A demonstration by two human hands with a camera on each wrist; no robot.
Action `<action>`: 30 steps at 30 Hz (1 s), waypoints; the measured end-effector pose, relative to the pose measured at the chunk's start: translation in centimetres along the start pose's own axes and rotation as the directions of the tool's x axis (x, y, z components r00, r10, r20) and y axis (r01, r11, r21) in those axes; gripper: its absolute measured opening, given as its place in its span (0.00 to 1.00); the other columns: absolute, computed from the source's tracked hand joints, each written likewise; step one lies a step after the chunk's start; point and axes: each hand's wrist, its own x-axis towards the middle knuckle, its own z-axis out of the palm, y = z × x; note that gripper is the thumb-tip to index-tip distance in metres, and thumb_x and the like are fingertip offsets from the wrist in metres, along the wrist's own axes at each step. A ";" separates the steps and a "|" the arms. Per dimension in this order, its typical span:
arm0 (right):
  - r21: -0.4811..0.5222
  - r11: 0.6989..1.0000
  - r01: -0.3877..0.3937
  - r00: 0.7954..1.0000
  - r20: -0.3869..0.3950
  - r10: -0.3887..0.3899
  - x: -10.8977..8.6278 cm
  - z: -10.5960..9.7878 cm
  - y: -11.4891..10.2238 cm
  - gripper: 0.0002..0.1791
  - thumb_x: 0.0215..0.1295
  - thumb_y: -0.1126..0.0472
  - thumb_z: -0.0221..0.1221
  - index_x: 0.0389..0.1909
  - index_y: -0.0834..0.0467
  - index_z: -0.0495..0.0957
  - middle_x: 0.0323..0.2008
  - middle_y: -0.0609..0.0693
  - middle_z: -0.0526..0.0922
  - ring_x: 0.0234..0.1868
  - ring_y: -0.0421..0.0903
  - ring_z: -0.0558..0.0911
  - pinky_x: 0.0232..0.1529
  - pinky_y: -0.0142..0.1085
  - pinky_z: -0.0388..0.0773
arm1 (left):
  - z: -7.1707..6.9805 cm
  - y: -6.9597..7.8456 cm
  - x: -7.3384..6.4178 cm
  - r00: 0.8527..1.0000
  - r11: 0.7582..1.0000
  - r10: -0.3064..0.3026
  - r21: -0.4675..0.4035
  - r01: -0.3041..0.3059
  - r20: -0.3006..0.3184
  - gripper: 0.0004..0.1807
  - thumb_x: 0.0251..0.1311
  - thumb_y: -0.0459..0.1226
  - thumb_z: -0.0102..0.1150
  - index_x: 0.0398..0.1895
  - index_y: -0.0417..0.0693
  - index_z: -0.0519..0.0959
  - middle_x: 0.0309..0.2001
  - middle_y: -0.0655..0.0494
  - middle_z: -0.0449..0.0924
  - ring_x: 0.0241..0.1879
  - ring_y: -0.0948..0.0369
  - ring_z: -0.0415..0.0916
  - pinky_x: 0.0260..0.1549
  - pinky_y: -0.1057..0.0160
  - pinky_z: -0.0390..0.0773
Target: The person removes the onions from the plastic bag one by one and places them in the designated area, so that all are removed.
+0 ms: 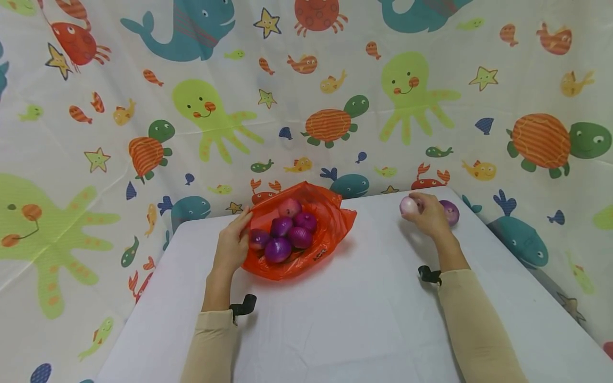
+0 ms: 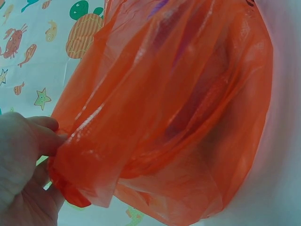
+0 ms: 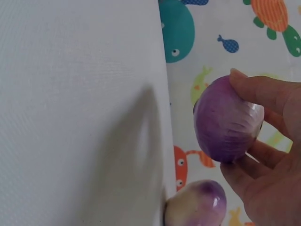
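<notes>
At the table's left half, my left hand [image 1: 232, 246] pinches the left rim of a red plastic bag [image 1: 330, 226]. The bag lies with its mouth spread, and several purple onions [image 1: 278, 249] sit inside. In the left wrist view, thumb and fingers [image 2: 44, 134] grip the gathered edge of the film. Over on the right side, my right hand [image 1: 433, 217] holds one purple-and-white onion [image 3: 225, 120] between thumb and fingers, raised above the table. Another onion [image 1: 449, 212] rests on the table just beyond that hand, partly hidden by it.
A white-covered table [image 1: 335, 319] spreads beneath both arms. Behind it hangs a curtain [image 1: 297, 48] printed with sea animals, meeting the table's back edge close behind the bag. Small black wrist cameras [image 1: 244, 305] are strapped at both sleeves.
</notes>
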 end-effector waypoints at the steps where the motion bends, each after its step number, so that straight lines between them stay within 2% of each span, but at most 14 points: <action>1: -0.004 1.000 -0.002 1.000 0.001 0.002 -0.1 0.0 0.0 0.36 0.66 0.61 0.69 0.73 0.62 0.69 0.71 0.70 0.67 0.70 0.69 0.67 0.71 0.71 0.63 | 0.0 0.0 0.0 1.000 1.000 0.001 0.000 -0.001 0.000 0.33 0.70 0.22 0.55 0.77 0.48 0.69 0.79 0.53 0.65 0.78 0.48 0.63 0.70 0.45 0.72; 6: -0.025 1.000 -0.011 1.000 0.006 0.011 -0.1 0.1 0.4 0.36 0.67 0.60 0.69 0.73 0.61 0.68 0.71 0.70 0.66 0.68 0.68 0.68 0.69 0.71 0.65 | 0.0 -0.2 0.0 1.000 1.000 0.007 0.004 -0.007 0.001 0.32 0.71 0.22 0.54 0.77 0.47 0.69 0.79 0.53 0.65 0.78 0.47 0.63 0.70 0.44 0.72; 12: -0.073 0.997 0.030 1.000 0.005 -0.029 -0.2 0.3 0.9 0.35 0.66 0.60 0.70 0.71 0.63 0.70 0.68 0.71 0.69 0.62 0.66 0.70 0.65 0.67 0.68 | 0.1 -0.3 0.1 1.000 1.000 0.014 0.008 -0.014 -0.002 0.31 0.71 0.23 0.54 0.76 0.48 0.69 0.79 0.53 0.65 0.78 0.48 0.64 0.71 0.45 0.71; 16: -0.079 0.997 0.023 1.000 0.001 -0.023 -0.2 0.4 1.1 0.34 0.66 0.61 0.70 0.71 0.63 0.70 0.68 0.71 0.69 0.61 0.65 0.70 0.66 0.66 0.69 | 0.2 -0.2 0.0 1.000 1.000 0.016 0.003 -0.016 -0.005 0.31 0.71 0.23 0.54 0.76 0.48 0.69 0.79 0.53 0.65 0.78 0.48 0.64 0.71 0.44 0.71; 24: -0.074 0.996 -0.051 0.998 0.030 0.053 -0.3 0.5 1.0 0.35 0.68 0.59 0.68 0.73 0.61 0.69 0.71 0.69 0.67 0.67 0.67 0.69 0.69 0.69 0.69 | 0.2 -0.4 0.0 1.000 1.000 0.019 0.001 -0.019 -0.010 0.32 0.71 0.23 0.54 0.76 0.49 0.70 0.78 0.52 0.66 0.78 0.47 0.64 0.70 0.44 0.72; 30: -0.100 0.995 -0.026 0.999 0.034 0.030 -0.2 0.7 1.3 0.34 0.67 0.61 0.68 0.72 0.62 0.70 0.70 0.70 0.68 0.67 0.68 0.69 0.69 0.68 0.68 | 0.2 -0.4 0.0 1.000 1.000 0.022 -0.001 -0.022 -0.011 0.31 0.71 0.23 0.55 0.76 0.47 0.70 0.78 0.52 0.66 0.77 0.47 0.64 0.71 0.44 0.71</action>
